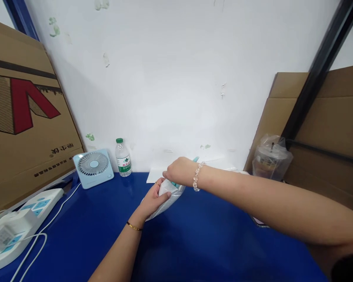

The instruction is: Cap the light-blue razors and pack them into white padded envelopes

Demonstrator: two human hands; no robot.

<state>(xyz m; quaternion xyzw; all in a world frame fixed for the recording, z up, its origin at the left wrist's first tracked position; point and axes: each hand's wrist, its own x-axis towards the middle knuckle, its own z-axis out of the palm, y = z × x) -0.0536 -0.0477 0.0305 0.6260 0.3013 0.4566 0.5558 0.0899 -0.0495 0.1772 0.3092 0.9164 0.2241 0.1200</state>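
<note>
Both hands clamp the white pouch just above the blue worktop: my left hand cups it from beneath, my right hand pinches its top. Between them a teal item sits partly inside, so I judge the pouch unsealed.

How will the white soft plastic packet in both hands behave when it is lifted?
The white soft plastic packet bends between the left hand and right hand, so it is probably floppy and light. Its smooth film may slip.
</note>
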